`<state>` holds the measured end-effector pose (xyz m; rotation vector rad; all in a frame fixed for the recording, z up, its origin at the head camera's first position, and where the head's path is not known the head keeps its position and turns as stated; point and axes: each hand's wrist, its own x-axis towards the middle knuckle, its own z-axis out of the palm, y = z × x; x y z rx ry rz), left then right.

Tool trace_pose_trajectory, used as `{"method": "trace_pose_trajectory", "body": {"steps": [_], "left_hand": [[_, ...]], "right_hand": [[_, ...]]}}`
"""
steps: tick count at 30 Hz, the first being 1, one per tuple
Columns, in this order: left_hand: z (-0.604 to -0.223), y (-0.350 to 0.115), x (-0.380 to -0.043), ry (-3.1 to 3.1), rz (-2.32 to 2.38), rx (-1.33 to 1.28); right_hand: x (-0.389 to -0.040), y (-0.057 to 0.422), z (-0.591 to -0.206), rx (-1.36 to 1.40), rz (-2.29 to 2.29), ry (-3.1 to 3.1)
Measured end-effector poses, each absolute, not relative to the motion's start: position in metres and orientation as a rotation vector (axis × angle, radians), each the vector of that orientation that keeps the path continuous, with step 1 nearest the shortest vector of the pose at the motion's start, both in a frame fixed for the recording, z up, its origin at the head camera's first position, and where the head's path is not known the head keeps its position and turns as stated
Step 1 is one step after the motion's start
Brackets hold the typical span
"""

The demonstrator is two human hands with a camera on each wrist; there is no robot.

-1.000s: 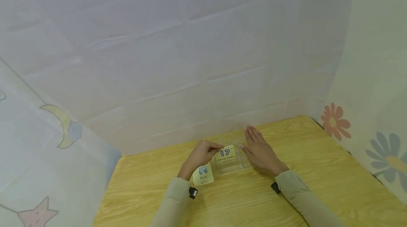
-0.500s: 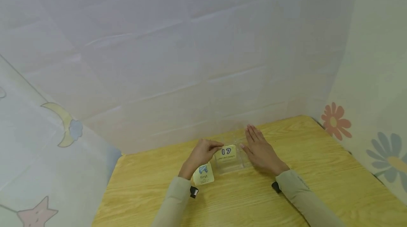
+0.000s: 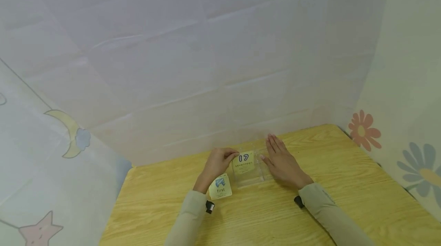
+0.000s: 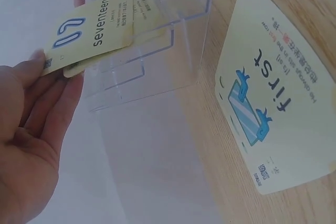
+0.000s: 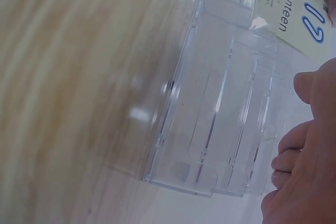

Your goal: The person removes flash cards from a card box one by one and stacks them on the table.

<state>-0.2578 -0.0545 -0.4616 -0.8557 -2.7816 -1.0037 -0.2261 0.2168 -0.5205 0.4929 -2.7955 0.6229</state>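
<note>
My left hand [image 3: 217, 162] pinches a pale yellow flashcard [image 4: 86, 38] by its corner, thumb on the face. It reads "17" and "seventeen". In the left wrist view a second yellow card edge shows right beneath it. The card stands partly inside a clear plastic card holder [image 3: 249, 180] with stepped compartments, its upper part sticking out. Straight-fingered, my right hand [image 3: 283, 163] lies along the holder's right side, the thumb at its edge in the head view. Another flashcard [image 4: 278, 93], reading "first" with a blue drawing, lies face up left of the holder.
The wooden table [image 3: 268, 219] carries everything and meets a pale cloth backdrop [image 3: 206, 85] close behind the holder. Side hangings with a moon [image 3: 69, 133] and flowers [image 3: 360, 130] flank it.
My left hand has risen slightly and drawn a little left, and the seventeen card sits higher, with more of its lower text showing. The right hand stays in place.
</note>
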Motion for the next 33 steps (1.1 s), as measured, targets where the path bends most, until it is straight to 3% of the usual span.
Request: {"method": "trace_pose_trajectory", "body": {"steps": [22, 33], "left_hand": [[-0.452, -0.069, -0.262, -2.530, -1.746, -0.565], [-0.454, -0.077, -0.266, -2.508, -1.844, -0.502]], "right_hand": [[-0.226, 0.216, -0.521, 0.493, 0.624, -2.803], [-0.226, 0.217, -0.522, 0.496, 0.603, -2.781]]}}
